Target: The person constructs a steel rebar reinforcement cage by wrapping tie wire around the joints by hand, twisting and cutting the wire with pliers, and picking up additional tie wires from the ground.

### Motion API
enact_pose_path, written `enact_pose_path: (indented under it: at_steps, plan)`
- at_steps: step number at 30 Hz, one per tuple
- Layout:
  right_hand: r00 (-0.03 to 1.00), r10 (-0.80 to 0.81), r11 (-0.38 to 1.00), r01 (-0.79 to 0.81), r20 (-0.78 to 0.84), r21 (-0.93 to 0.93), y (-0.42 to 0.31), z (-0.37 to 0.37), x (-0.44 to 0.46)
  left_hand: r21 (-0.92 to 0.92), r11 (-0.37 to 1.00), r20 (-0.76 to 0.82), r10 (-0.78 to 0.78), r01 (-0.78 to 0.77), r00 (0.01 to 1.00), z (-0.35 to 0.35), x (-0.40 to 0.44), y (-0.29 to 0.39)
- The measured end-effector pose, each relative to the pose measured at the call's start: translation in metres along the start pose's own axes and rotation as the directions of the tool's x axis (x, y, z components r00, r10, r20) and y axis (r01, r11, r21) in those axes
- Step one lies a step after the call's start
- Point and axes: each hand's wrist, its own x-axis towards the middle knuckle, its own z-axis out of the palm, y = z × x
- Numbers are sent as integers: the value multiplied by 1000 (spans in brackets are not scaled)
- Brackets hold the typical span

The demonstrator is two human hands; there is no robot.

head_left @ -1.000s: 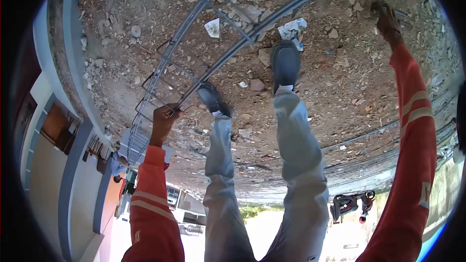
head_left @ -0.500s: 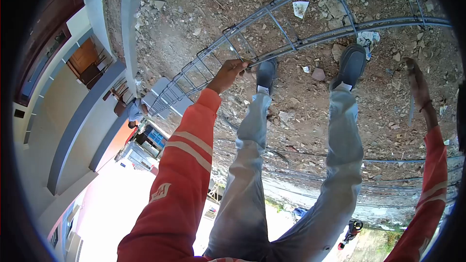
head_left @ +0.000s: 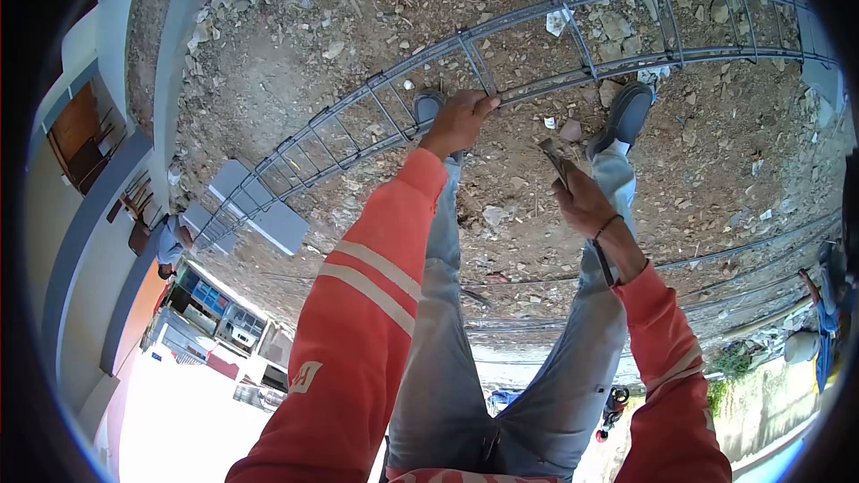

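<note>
A long cage of grey metal bars, tied with crosswise rings, curves across the view above the ground. My left hand is closed on its lower bar near the middle. Lower right of it, my right hand is closed around a dark metal hand tool. The tool's head points up and left toward the cage, apart from it, and its handle runs down below my wrist. My shoes stand just below the lower bar.
Grey boards lie under the cage at the left. A person in a light blue shirt is at its left end. Another person in blue is at the far right. Rubble, cables and a building surround the work area.
My right hand has come from the far right toward the middle and now shows the tool. My left hand remains on the cage, which appears flatter across the view.
</note>
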Motion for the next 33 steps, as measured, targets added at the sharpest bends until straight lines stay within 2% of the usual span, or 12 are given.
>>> enact_pose_path:
  at_steps: [2, 4, 7, 9, 16, 18, 22, 25, 28, 29, 31, 33]
  plan:
    - [997, 13, 998, -18, -79, -64, -15, 44, 15, 7, 1000, -25, 9, -9, 1000, 0, -2, 5]
    - [956, 42, 995, -66, -290, -73, -20, 74, 29, 16, 1000, -53, 11, -10, 999, 2, 1, 3]
    - [931, 33, 990, -80, -365, -115, -25, 90, 47, 10, 1000, -46, -12, 13, 999, 4, 3, 1]
    - [935, 84, 988, -122, -345, -91, -25, 89, 57, -8, 999, -20, -36, 36, 999, 4, 2, 2]
    - [885, -97, 977, -3, -455, -215, -37, 83, 69, 65, 998, -136, 28, -20, 990, 10, 0, 1]
    - [907, 10, 979, -95, -421, -181, -42, 81, 70, 17, 1000, -129, 13, -11, 992, 9, 0, 2]
    - [856, 29, 957, -173, -516, -235, -57, 77, 65, 1, 999, -66, -34, 34, 997, 1, -6, 13]
    - [890, 67, 953, -191, -451, -234, -56, 74, 63, -10, 998, -44, -64, 63, 997, -3, -5, 16]
    - [938, 66, 998, -62, -342, 20, -47, 72, 56, 1, 997, 21, -81, 81, 996, 5, -2, 5]
    - [970, 152, 955, -95, -191, 280, -45, 66, 56, -9, 998, 15, -70, 70, 997, 7, -1, 3]
    - [968, 191, 674, -250, 163, 695, -39, 55, 52, -12, 998, 14, -54, 54, 998, 10, 1, 2]
    - [876, 33, 231, -474, 480, 850, -35, 48, 49, 5, 998, -89, 56, -56, 994, 8, 2, -1]
